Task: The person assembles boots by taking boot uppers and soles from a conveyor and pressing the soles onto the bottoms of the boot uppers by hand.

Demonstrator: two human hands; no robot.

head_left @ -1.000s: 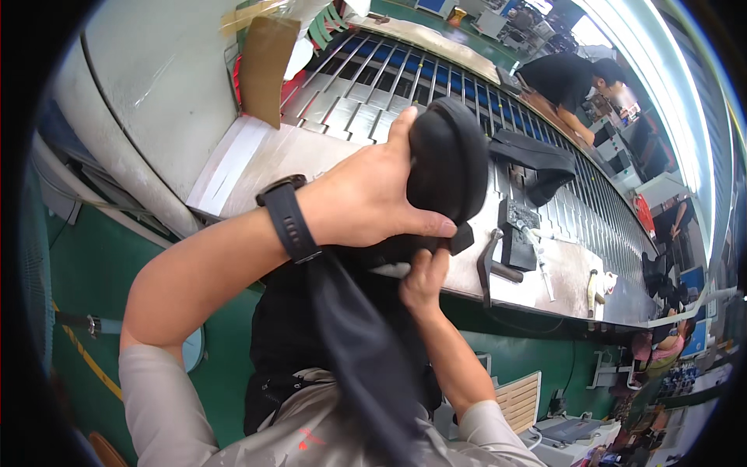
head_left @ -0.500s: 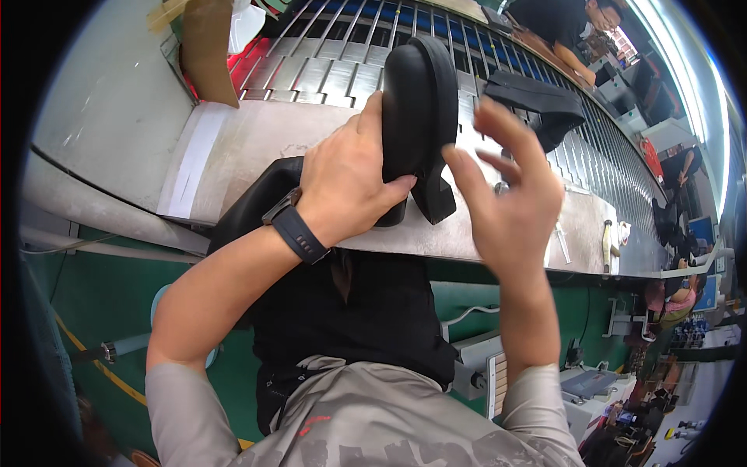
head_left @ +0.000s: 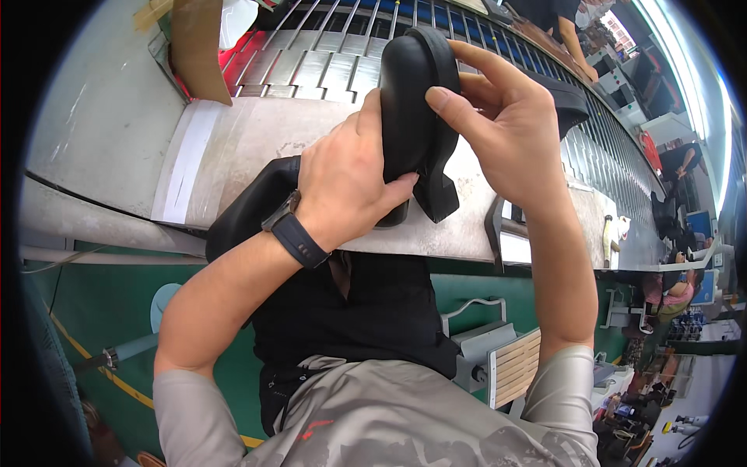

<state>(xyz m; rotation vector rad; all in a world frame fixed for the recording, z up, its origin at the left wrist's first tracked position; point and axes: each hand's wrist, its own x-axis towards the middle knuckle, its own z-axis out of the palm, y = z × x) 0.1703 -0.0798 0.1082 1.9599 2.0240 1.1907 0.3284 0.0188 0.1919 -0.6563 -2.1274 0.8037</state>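
Note:
A black boot (head_left: 406,109) is held upright over the bench edge, toe up, with a thick black sole (head_left: 445,117) along its right side. Near its heel the sole stands partly away from the upper. My left hand (head_left: 342,171) is closed around the boot's upper; its shaft (head_left: 249,202) hangs to the left below my wrist. My right hand (head_left: 506,117) grips the sole near the toe, thumb on the boot's side and fingers behind the sole. Below the right hand lies a tool with a dark curved end (head_left: 495,229), partly hidden by my forearm.
Beyond the bench (head_left: 257,132) runs a metal slatted conveyor (head_left: 311,70), with another black sole-like piece (head_left: 572,105) on it. A cardboard piece (head_left: 202,54) stands at left. A yellow-handled tool (head_left: 607,241) lies at right. A co-worker's arm (head_left: 576,50) is across the conveyor.
My right hand has moved up and left from beside the boot and closed on the sole near the toe. The left hand keeps its hold. The dark curved tool end has come into view.

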